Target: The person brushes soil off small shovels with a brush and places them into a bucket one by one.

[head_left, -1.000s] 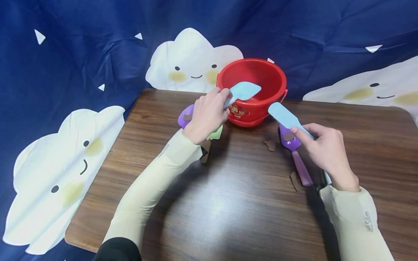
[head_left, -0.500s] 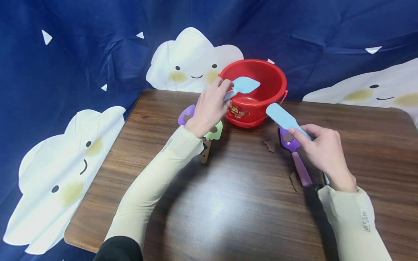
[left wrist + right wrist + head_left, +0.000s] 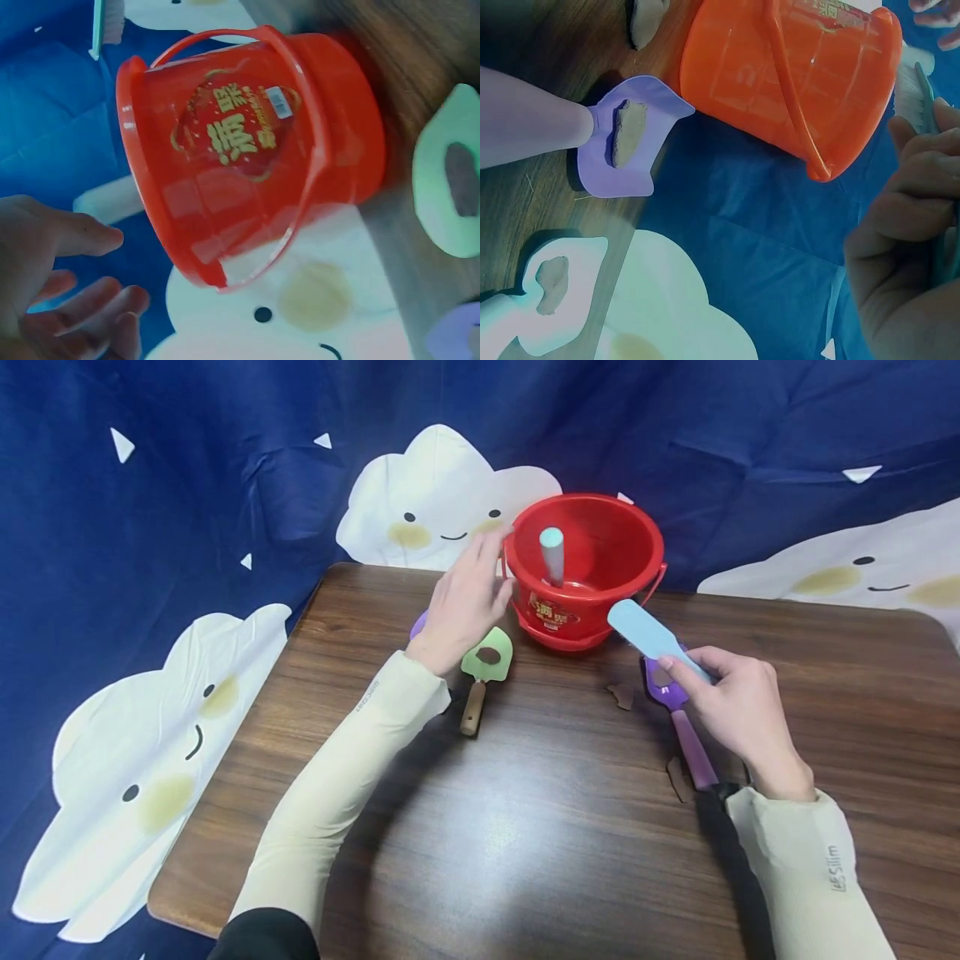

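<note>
My left hand (image 3: 461, 597) is at the left side of the red bucket (image 3: 566, 618), fingers loosely spread and holding nothing. A pale blue shovel handle (image 3: 552, 556) stands up inside the bucket; its blade is hidden by the bucket wall. My right hand (image 3: 738, 702) grips a light blue brush (image 3: 648, 631), whose white bristles (image 3: 909, 101) show in the right wrist view. Below the brush lies a purple shovel (image 3: 663, 693) with a brown piece on its blade. A green shovel (image 3: 495, 647) with a wooden handle, also bearing a brown piece, lies near my left hand.
Brown scraps lie on the wooden table (image 3: 480, 852), one a curved scrap (image 3: 621, 696), another a longer scrap (image 3: 677, 778). A second purple shovel (image 3: 417, 625) is mostly behind my left hand. A pale shovel (image 3: 566, 292) with a brown piece shows in the right wrist view.
My left hand has let go of the light blue shovel, which has dropped blade-down into the bucket, and has drawn back left. The right hand with the brush has shifted slightly left.
</note>
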Tool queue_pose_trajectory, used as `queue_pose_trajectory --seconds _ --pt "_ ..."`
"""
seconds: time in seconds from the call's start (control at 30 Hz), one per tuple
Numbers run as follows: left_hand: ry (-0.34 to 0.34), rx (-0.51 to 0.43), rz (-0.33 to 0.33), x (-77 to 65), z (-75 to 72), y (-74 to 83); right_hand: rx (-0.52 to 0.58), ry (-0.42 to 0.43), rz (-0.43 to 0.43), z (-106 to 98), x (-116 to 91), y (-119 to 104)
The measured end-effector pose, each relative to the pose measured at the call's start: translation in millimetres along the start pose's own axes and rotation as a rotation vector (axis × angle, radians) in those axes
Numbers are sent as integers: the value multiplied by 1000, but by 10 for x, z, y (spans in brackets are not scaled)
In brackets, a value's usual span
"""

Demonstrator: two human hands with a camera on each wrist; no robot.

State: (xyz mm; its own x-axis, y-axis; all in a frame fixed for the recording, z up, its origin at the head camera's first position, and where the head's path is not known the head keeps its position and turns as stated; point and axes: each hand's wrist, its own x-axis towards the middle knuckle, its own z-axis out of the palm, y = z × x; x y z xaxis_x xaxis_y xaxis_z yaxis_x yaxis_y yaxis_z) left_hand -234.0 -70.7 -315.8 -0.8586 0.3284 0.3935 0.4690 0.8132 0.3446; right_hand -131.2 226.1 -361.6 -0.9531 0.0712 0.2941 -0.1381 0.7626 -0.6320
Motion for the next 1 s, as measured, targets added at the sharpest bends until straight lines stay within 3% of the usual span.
queue_pose_trajectory --seconds 0.2,0.47,0.8,1.0 --pt "-62 3 -113 -225 -40 -185 17 -8 2 -3 6 9" --pt "-209 -48 -182 -576 -4 -343 13 -8 4 -23 -3 -20" --pt "-382 -86 -222 -871 259 -456 24 7 7 -58 -38 -23" --pt "-545 -108 -326 -981 445 -494 13 -23 20 -45 -74 -17"
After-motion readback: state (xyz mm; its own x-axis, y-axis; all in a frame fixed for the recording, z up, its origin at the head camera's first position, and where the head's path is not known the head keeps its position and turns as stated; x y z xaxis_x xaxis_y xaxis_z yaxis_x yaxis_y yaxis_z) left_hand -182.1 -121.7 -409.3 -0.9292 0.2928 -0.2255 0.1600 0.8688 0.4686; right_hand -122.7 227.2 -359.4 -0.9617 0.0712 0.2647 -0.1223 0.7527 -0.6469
